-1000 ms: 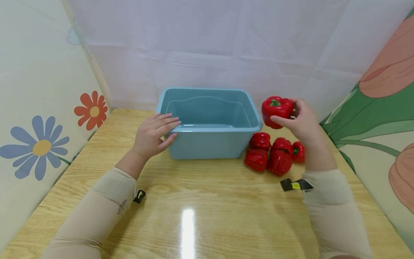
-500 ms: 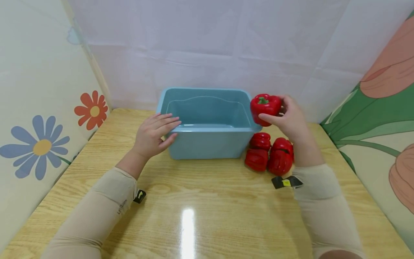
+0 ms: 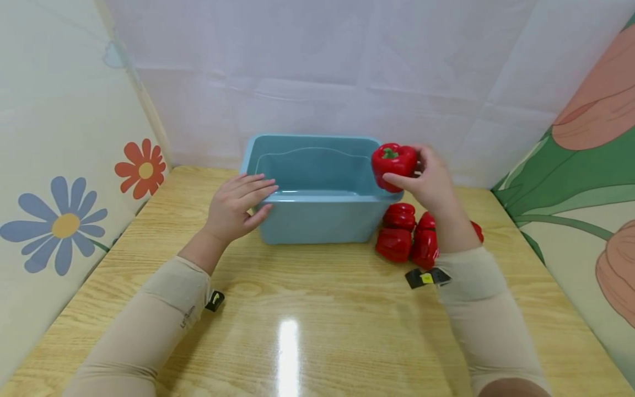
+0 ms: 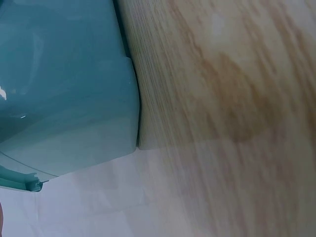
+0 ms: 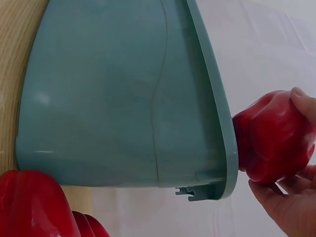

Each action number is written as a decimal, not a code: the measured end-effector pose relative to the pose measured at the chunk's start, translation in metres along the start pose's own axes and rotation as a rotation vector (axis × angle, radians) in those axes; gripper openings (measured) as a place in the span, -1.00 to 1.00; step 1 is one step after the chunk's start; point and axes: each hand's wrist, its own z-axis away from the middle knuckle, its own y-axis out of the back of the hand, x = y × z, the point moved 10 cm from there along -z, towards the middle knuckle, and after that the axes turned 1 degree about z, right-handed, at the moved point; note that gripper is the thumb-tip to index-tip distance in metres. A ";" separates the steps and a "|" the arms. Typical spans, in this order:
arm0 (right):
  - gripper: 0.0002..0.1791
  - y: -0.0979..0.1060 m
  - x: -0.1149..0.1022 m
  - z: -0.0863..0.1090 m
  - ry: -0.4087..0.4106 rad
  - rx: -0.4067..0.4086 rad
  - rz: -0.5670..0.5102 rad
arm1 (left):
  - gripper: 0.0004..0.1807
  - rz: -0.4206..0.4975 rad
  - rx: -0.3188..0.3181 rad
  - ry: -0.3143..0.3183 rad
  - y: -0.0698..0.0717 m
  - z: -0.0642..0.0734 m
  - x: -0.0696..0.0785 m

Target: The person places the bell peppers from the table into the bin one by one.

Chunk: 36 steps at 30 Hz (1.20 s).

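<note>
In the head view my right hand grips a red bell pepper, its green stem up, at the right rim of a blue plastic bin. The right wrist view has the same bell pepper just above the bin's rim, with thumb and fingers round it. My left hand rests on the bin's front left corner, fingers straight and lying over the rim. The left wrist view holds mostly the bin's side wall; only a sliver of that hand shows at its edge.
Several red bell peppers lie in a cluster on the wooden table, right of the bin and partly hidden by my right forearm. A pale cloth hangs behind the bin. Flower-patterned panels flank the table on both sides.
My right hand has carried the bell pepper leftward, from beside the bin to over its right rim. My left hand has stayed in place on the corner.
</note>
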 end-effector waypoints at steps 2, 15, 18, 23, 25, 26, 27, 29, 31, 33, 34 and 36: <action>-0.14 -0.002 0.000 -0.001 0.001 -0.003 -0.006 | -0.62 -0.002 -0.002 0.000 0.000 0.000 0.000; -0.12 -0.014 -0.003 -0.007 0.016 0.024 -0.050 | -0.62 -0.005 -0.009 0.002 0.000 0.000 0.000; -0.13 -0.018 -0.003 -0.009 0.032 0.028 -0.045 | -0.62 0.004 -0.007 0.001 0.000 -0.001 0.001; -0.14 -0.024 -0.001 -0.012 0.037 0.026 -0.041 | -0.62 0.009 -0.003 0.000 0.001 -0.002 0.002; -0.12 -0.026 0.000 -0.013 0.029 0.022 -0.036 | -0.61 0.010 -0.001 -0.001 0.001 -0.002 0.002; -0.12 -0.027 0.001 -0.013 0.023 0.019 -0.033 | -0.61 0.010 0.000 0.000 0.001 -0.002 0.002; -0.12 -0.027 0.001 -0.013 0.020 0.018 -0.033 | -0.61 0.009 0.000 0.000 0.001 -0.002 0.002; -0.11 -0.029 0.002 -0.014 0.014 0.015 -0.032 | -0.61 0.007 0.001 0.001 0.001 -0.002 0.002; -0.12 -0.031 0.001 -0.015 0.018 0.016 -0.036 | -0.61 0.005 -0.001 0.003 0.001 -0.001 0.001; -0.13 -0.032 0.001 -0.016 0.023 0.017 -0.035 | -0.61 0.006 -0.003 0.004 0.001 -0.001 0.001; -0.13 -0.033 0.001 -0.016 0.023 0.016 -0.033 | -0.61 0.006 -0.003 0.004 0.001 -0.001 0.001; -0.14 -0.034 0.001 -0.017 0.026 0.016 -0.029 | -0.61 0.008 -0.003 0.005 0.000 -0.001 0.000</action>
